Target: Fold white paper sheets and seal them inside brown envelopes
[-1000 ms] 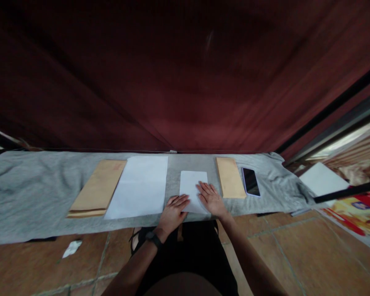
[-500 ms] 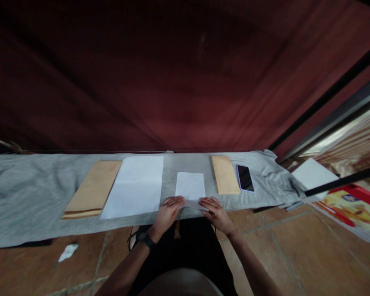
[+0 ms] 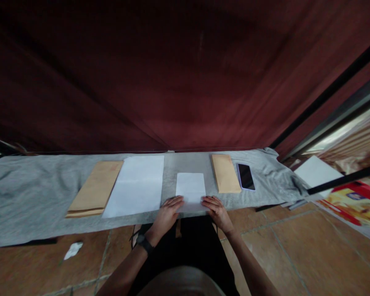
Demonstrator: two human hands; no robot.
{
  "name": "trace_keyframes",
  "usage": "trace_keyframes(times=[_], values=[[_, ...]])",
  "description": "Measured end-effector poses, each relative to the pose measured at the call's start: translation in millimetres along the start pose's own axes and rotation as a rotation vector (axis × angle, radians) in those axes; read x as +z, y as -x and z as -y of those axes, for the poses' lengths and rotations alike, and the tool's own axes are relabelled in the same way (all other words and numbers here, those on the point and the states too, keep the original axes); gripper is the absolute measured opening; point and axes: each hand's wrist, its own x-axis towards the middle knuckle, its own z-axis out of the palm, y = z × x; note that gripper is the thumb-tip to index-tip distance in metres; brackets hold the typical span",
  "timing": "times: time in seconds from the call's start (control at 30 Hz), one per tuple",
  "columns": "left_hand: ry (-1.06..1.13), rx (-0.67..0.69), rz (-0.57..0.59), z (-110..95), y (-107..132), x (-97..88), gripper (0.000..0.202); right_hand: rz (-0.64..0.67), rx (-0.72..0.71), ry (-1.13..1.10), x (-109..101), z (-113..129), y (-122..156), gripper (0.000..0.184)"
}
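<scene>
A small folded white sheet lies on the grey cloth right in front of me. My left hand rests at its near left corner and my right hand at its near right corner. Both hands have their fingers curled over the sheet's near edge, which looks slightly lifted off the cloth. A dark watch sits on my left wrist.
A larger white sheet and a stack of brown envelopes lie to the left. A narrow brown envelope and a phone lie to the right. A dark red curtain hangs behind. A paper scrap lies on the tiled floor.
Both hands slid back from the top of the small sheet to its near edge, and the fingers took hold of that edge. The camera shifted slightly.
</scene>
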Motion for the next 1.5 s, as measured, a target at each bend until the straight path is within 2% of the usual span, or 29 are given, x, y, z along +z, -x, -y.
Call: trace_keyframes(times=[0.23, 0.37, 0.47, 0.57, 0.67, 0.8, 0.93, 1.07, 1.2, 1.37, 1.5], values=[[0.046, 0.018, -0.040, 1.1, -3.6, -3.8, 0.027, -0.025, 0.040, -0.031, -2.7, 4.5, -5.4, 0.029], [0.115, -0.072, -0.114, 2.7, -10.0, -3.5, 0.017, -0.044, 0.102, -0.056, -4.7, 8.1, -15.2, 0.026], [0.109, -0.116, -0.118, 3.9, -13.8, -2.7, 0.015, -0.032, 0.121, -0.059, -5.7, 7.0, -17.1, 0.025], [0.096, -0.068, -0.025, 5.0, -14.9, -7.4, 0.021, -0.013, 0.087, -0.047, -5.4, 3.1, -12.2, 0.030], [0.076, -0.007, 0.114, 1.0, -14.7, -17.5, 0.038, -0.016, 0.054, -0.020, -3.0, 1.1, -5.8, 0.040], [0.021, 0.041, 0.182, -12.8, -19.2, -22.9, 0.057, -0.028, 0.010, 0.017, 2.0, 4.4, -5.6, 0.052], [0.019, 0.053, 0.166, -23.6, -41.1, -6.6, 0.049, -0.076, 0.012, 0.027, 4.8, 7.2, -16.1, 0.056], [-0.093, -0.033, 0.058, -28.8, -81.5, 20.2, 0.048, -0.074, 0.035, 0.017, 6.9, 6.0, -24.6, 0.062], [-0.187, -0.040, 0.046, -32.5, -113.2, 45.1, 0.050, -0.042, 0.024, 0.028, 8.3, 5.5, -23.6, 0.072], [-0.251, -0.106, -0.057, -24.2, -120.7, 63.5, 0.055, 0.017, 0.026, 0.043, 6.1, 5.5, -19.7, 0.073], [-0.290, -0.219, -0.093, -5.7, -118.6, 57.9, 0.060, 0.004, 0.025, 0.040, 7.2, 3.5, -18.9, 0.070]])
